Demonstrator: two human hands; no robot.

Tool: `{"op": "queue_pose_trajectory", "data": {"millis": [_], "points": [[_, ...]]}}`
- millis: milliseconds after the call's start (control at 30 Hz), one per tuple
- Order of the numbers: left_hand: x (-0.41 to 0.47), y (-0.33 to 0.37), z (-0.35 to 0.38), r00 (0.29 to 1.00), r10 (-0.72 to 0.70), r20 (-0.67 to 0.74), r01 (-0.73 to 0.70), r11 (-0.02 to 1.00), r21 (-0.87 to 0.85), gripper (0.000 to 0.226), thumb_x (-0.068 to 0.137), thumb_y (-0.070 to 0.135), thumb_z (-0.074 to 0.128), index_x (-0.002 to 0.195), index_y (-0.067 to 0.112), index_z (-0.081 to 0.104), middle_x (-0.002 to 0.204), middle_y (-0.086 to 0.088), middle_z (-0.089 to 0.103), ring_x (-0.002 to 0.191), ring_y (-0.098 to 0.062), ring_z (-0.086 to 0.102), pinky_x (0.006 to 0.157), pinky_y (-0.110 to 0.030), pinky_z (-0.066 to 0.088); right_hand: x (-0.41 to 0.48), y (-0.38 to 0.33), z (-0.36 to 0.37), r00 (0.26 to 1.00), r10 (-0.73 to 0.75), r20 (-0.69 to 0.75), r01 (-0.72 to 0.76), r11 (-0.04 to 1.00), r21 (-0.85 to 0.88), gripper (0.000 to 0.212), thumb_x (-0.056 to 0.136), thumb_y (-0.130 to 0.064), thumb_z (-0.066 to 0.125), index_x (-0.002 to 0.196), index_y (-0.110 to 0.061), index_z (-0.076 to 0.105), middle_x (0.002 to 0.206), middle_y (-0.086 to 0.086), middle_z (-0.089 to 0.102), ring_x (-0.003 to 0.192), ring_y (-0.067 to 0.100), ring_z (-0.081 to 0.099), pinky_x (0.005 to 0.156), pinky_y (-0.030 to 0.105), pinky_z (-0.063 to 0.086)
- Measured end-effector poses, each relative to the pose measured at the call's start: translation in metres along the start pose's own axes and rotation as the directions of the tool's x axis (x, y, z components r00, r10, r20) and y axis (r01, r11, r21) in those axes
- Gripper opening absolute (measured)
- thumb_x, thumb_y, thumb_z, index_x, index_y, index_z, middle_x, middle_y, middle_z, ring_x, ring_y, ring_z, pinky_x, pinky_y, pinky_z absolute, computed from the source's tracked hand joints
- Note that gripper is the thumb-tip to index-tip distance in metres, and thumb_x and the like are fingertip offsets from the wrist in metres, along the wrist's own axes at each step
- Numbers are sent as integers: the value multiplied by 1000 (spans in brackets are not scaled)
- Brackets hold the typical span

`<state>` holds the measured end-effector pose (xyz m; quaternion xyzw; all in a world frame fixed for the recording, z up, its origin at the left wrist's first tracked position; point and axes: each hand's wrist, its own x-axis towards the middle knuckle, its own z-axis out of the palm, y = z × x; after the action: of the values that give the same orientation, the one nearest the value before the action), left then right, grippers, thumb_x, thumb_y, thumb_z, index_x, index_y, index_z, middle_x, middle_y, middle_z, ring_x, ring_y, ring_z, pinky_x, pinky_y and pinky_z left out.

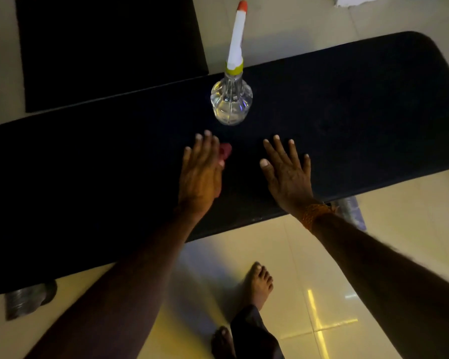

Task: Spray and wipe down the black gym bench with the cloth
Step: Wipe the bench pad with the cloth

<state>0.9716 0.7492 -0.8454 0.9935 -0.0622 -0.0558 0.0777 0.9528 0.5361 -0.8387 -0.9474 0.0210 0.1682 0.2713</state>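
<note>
The black gym bench (347, 112) runs across the view from lower left to upper right. A clear spray bottle (231, 99) with a white nozzle and red tip stands upright on its far side. My left hand (201, 172) lies flat on the bench, pressing a small red cloth (225, 151) that peeks out beside the fingers. My right hand (288, 172) hovers or rests just to the right, fingers spread, holding nothing. Both hands are a short way in front of the bottle.
A black mat (109, 47) lies on the tiled floor behind the bench. My bare feet (257, 286) stand on the pale tiles in front. Metal bench legs (26, 301) show at the lower left and under the right side. Something white sits at the top right.
</note>
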Motion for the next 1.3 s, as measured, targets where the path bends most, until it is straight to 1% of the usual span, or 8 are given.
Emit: {"op": "queue_pose_trajectory", "data": {"millis": [100, 267, 433, 633, 800, 933, 1133, 1300], "points": [[26, 5, -1, 984, -178, -18, 178, 984, -2, 57, 110, 34, 24, 161, 10, 19, 170, -12, 12, 158, -28, 7, 127, -49, 11, 8, 2, 3, 1000, -23, 19, 24, 999, -48, 62, 107, -56, 14, 164, -33, 9, 173, -5, -4, 159, 23, -12, 125, 59, -11], [-2, 6, -1, 996, 75, 44, -77, 996, 41, 57, 108, 34, 27, 161, 12, 22, 169, -10, 15, 157, -25, 10, 127, -45, 14, 13, -5, 8, 1000, -15, 16, 16, 992, -122, 67, 104, -60, 13, 165, -32, 6, 173, -3, -8, 159, 26, -13, 122, 63, -12], [73, -36, -15, 988, -144, 54, 143, 989, 34, 57, 110, 34, 25, 161, 10, 15, 170, -13, 9, 158, -29, 4, 127, -49, 10, 29, -17, 10, 994, -89, 68, 99, 981, -164, 69, 103, -62, 15, 164, -32, 5, 173, -1, -6, 159, 25, -11, 125, 63, -6], [13, -29, -12, 957, 249, 150, -256, 966, 26, 72, 98, 36, 49, 161, 13, 21, 170, -9, 14, 157, -27, 11, 126, -50, 17, 30, -31, 10, 999, 36, -10, -37, 992, -119, 64, 108, -51, 28, 165, -29, 8, 173, -3, -5, 160, 23, -9, 127, 60, -4], [89, -46, -28, 984, 21, 178, -26, 999, 26, 73, 97, 45, 21, 161, 9, 17, 170, -14, 10, 157, -32, 7, 125, -55, 17, 38, -37, 11, 996, 91, 1, -90, 991, -95, 65, 108, -54, 25, 165, -31, 4, 173, -4, -8, 159, 24, -12, 126, 61, -7], [40, -40, -18, 950, 225, 218, -249, 964, 89, 82, 96, 45, 49, 162, 11, 12, 170, -13, 8, 157, -30, 6, 126, -51, 18, 37, -47, 17, 988, 152, -18, -153, 986, -73, 66, 108, -54, 26, 165, -31, 2, 173, -3, -10, 159, 25, -15, 126, 59, -9], [77, -39, -31, 968, 97, 233, -101, 995, 4, 71, 103, 44, 26, 161, 8, 8, 170, -17, 0, 157, -32, 1, 126, -52, 14, 42, -53, 13, 979, 202, 8, -201, 978, -54, 67, 107, -56, 28, 164, -32, 3, 173, -4, -10, 158, 24, -15, 125, 58, -8], [75, -32, -33, 942, 186, 280, -207, 977, 50, 89, 97, 49, 52, 161, 9, 3, 169, -18, 1, 157, -34, 2, 126, -52, 12, 43, -58, 8, 974, 224, 41, -222, 974, -47, 68, 106, -55, 33, 164, -33, 4, 173, -5, -10, 158, 23, -16, 125, 58, -6]]}}
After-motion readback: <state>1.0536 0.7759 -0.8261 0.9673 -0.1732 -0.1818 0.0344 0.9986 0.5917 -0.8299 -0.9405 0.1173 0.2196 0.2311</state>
